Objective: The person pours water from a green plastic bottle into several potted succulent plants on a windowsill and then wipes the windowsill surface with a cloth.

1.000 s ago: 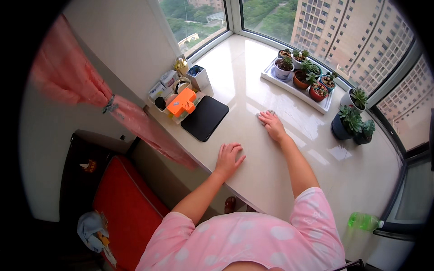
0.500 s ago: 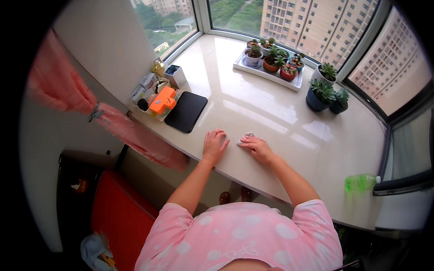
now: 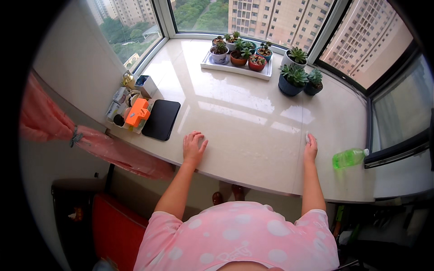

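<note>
My right hand [image 3: 310, 149] is on the right part of a glossy cream windowsill counter [image 3: 235, 149], its fingers closed over a small crumpled white cloth [image 3: 308, 136]. Most of the cloth is hidden by the fingers. Near the counter's front edge, my left hand [image 3: 194, 147] rests on the surface with fingers apart and nothing in it. Beyond it to the left lies a flat black tablet-like slab [image 3: 161, 119]. A clear bottle of green liquid [image 3: 348, 158] lies on its side to the right of my right hand.
Small potted succulents stand in a white tray [image 3: 237, 71] by the window. Larger succulents in a dark blue pot [image 3: 289, 86] and others are right of it. A basket of small items with an orange object [image 3: 137, 113] sits left, near a pink curtain [image 3: 90, 140].
My right hand has slid far to the right along the counter with the cloth. My left hand stays near the front edge. The whole view has shifted rightward.
</note>
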The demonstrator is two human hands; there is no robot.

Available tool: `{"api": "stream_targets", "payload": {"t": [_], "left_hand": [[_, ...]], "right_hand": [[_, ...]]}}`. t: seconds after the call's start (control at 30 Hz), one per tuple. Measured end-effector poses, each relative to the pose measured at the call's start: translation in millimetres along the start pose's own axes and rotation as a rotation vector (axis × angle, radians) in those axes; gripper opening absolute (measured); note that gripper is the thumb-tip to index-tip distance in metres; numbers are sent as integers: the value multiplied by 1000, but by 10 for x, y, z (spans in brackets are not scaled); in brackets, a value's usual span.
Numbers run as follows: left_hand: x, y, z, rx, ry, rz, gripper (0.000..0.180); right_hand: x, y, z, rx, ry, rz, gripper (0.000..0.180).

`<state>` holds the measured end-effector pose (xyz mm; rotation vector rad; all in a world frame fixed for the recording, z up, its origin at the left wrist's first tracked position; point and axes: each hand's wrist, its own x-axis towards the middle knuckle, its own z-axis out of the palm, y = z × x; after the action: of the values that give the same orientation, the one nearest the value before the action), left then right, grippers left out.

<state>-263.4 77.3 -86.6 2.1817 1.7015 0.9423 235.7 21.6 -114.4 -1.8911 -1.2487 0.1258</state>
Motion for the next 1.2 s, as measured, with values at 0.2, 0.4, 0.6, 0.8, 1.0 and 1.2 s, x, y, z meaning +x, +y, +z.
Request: {"api": "stream_targets", "payload": {"t": [0.2,0.4,0.6,0.8,1.0,1.2], "left_hand": [[3,-45,8,-4,4,16,24],[5,-67,10,-40,15,-5,24],[-2,-41,-1,-37,15,-24,24],[15,-40,14,-46,27,-36,24],[-18,-77,38,-83,47,-41,23],[-7,-101,78,-84,49,-47,23]], "right_hand": [[-55,-161,326,-63,-28,-45,44],[-153,-1156,780,391,-185,-24,44],[-291,-1975,1185,278,-311,-393,45],[-503,-1917,1803,-166,-483,-486,56],[-917,-2419,1737,32,-766,-713,54],[-973,-2387,1665,9,-894,-959,49]]}}
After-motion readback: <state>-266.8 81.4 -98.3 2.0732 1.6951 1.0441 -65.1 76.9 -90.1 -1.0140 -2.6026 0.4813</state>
